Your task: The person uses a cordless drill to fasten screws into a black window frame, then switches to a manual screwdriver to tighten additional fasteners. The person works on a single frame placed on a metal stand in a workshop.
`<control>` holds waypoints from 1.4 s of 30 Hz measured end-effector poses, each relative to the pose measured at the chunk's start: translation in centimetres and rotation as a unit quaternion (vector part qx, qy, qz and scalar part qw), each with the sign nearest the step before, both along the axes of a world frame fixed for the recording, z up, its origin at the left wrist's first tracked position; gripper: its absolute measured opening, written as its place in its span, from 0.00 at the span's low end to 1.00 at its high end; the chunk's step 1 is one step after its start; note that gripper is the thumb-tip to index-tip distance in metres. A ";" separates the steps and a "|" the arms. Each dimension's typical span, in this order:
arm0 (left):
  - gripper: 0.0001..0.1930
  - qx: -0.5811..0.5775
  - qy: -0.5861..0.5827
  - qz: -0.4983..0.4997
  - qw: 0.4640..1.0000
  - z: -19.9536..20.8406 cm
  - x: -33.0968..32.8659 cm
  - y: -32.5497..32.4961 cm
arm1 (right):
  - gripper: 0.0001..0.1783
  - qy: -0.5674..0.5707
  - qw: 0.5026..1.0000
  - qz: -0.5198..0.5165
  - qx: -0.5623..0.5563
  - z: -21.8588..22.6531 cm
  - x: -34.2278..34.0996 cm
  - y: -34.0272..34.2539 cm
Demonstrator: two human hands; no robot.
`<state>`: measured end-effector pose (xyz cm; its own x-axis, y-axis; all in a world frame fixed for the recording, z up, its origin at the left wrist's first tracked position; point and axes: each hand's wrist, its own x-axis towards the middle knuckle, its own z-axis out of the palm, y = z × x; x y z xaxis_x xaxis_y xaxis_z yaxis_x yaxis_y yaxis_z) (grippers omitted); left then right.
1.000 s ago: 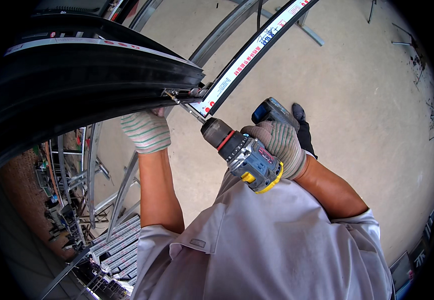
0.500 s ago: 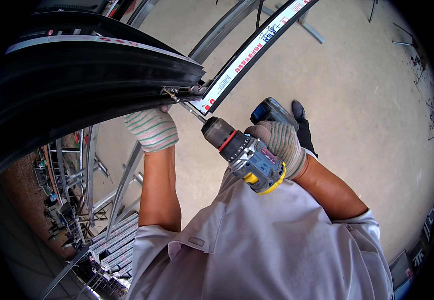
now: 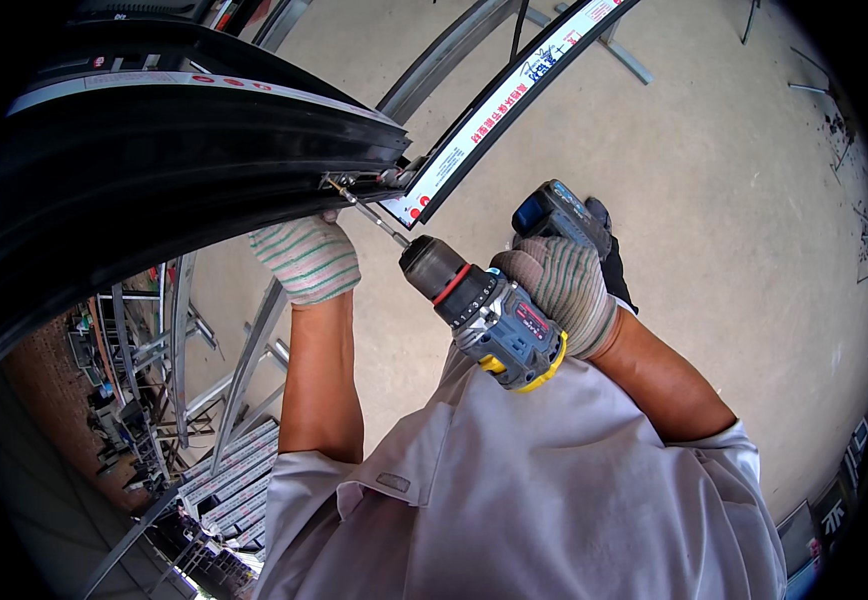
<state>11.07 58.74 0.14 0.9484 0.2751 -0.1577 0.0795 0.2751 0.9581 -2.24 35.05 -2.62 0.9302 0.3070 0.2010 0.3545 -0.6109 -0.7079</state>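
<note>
A blue-grey cordless drill point(image 3: 514, 335) with a black chuck and a red ring is gripped by my right hand point(image 3: 562, 290), in a striped knitted glove. Its long bit point(image 3: 374, 216) points up and left, the tip at the inner side of a black frame profile point(image 3: 204, 190) near its end. My left hand point(image 3: 306, 258), also gloved, is closed on the lower edge of that profile; most of its fingers are hidden behind it. Beside the bit, a second profile with a white printed film point(image 3: 489, 125) meets the first at a corner.
Metal stand legs point(image 3: 444, 60) rise behind the corner. At lower left are curved metal bars point(image 3: 254, 375) and a stack of film-covered profiles point(image 3: 234, 485). Pale concrete floor point(image 3: 714, 250) spreads to the right, with dark parts along its far edge.
The drill has turned slightly in my right hand, its battery end shifting to the right. The bit tip stays at nearly the same spot; my left hand has barely moved.
</note>
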 end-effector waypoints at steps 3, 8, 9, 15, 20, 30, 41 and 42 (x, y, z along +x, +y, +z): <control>0.15 -0.001 0.002 0.013 1.000 0.0 0.0 -0.1 | 0.19 -0.014 1.000 0.005 -0.025 0.4 0.5 -0.5; 0.16 0.015 0.004 0.014 1.000 0.1 -0.1 -0.4 | 0.19 -0.029 1.000 -0.004 -0.009 0.3 0.3 -0.4; 0.16 0.010 0.002 0.018 1.000 0.0 -0.1 -0.4 | 0.19 -0.023 1.000 -0.004 0.003 0.1 0.2 -0.3; 0.16 -0.002 0.011 0.046 0.999 0.0 -0.3 -0.6 | 0.21 0.007 1.000 0.001 0.009 0.0 0.1 0.2; 0.17 -0.005 0.013 0.036 0.999 -0.1 -0.1 -0.3 | 0.21 0.013 1.000 0.001 0.000 -0.3 0.4 0.3; 0.21 0.000 0.011 0.066 0.998 -0.6 0.0 -0.4 | 0.21 -0.009 1.000 -0.001 -0.005 0.3 0.6 0.2; 0.16 0.014 0.002 0.028 1.000 -0.4 0.0 -0.2 | 0.20 -0.011 1.000 0.001 0.007 0.4 0.9 0.1; 0.16 0.011 0.002 0.036 0.999 -0.3 -0.1 -0.4 | 0.20 -0.005 1.000 0.000 0.004 0.4 0.8 0.1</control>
<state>11.01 58.39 -0.11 0.9254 0.3458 -0.1551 0.0647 0.2590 0.9637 -1.45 35.13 -2.22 0.9282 0.3044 0.2138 0.3618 -0.6050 -0.7093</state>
